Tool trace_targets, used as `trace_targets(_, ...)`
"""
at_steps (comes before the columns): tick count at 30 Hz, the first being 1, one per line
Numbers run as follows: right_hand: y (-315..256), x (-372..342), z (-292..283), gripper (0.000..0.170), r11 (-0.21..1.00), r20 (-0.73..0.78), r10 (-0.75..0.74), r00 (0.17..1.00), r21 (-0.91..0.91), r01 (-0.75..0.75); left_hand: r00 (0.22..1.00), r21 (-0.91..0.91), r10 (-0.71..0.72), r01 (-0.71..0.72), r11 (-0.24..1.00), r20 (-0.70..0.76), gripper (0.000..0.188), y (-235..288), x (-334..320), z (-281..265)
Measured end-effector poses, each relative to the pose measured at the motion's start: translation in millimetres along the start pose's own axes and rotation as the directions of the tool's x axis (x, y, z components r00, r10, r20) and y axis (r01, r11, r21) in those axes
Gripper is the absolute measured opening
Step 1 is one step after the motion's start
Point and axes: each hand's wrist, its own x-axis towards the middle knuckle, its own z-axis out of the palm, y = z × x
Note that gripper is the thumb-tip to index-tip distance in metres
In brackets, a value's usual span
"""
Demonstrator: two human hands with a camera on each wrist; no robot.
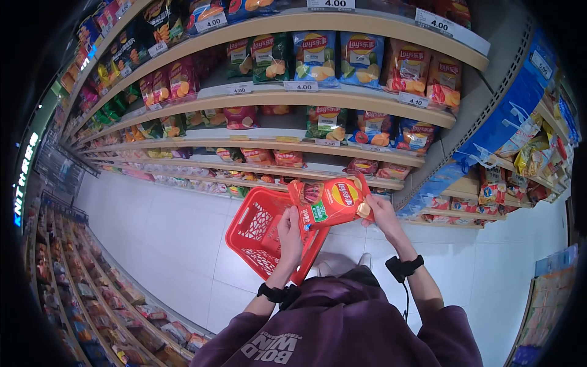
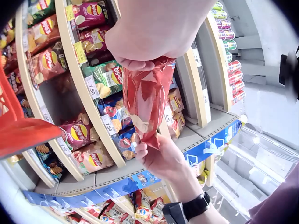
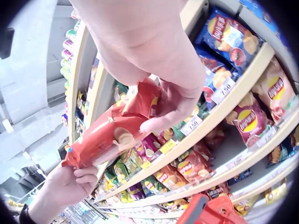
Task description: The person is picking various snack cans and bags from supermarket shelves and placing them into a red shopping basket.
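A red Lay's potato chip bag (image 1: 333, 200) is stretched between my two hands, its printed front facing up in the head view. My left hand (image 1: 290, 237) pinches one end, thumb along the edge. At the opposite end, my right hand (image 1: 383, 218) grips the corner between thumb and fingers. The left wrist view shows the bag (image 2: 145, 100) from its side, with the right hand (image 2: 163, 157) at its lower tip. Below the bag and beside my left forearm is a red plastic shopping basket (image 1: 235, 227) with a lattice pattern.
Curved shelves (image 1: 367, 101) with several rows of chip bags and price tags (image 1: 301, 87) stand in front. A blue-edged display (image 1: 489, 137) is on the right. More stocked shelves (image 1: 92, 287) run along the left, across a white tiled floor (image 1: 171, 244).
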Motion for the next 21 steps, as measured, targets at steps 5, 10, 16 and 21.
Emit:
trace_targets(5,11,-3,-2,0.034,0.982,-0.038,-0.026,0.999,0.188,0.033,0.979,0.036,-0.195,0.197,0.980,-0.055,0.030,9,-3,5)
trace_targets(10,17,1,-6,0.032,0.982,-0.109,-0.150,0.983,0.096,0.160,0.929,0.009,-0.361,0.361,0.932,0.079,0.027,-14,-6,-3)
trace_targets(16,7,-7,-3,0.029,0.984,-0.129,-0.178,0.975,-0.026,0.177,0.955,0.004,-0.288,0.289,0.957,0.069,0.020,-26,-10,-5)
trace_targets(21,-7,-15,0,0.030,0.909,-0.136,-0.254,0.958,-0.373,0.188,0.995,0.159,-0.096,0.099,0.982,-0.030,0.019,-18,-5,-1)
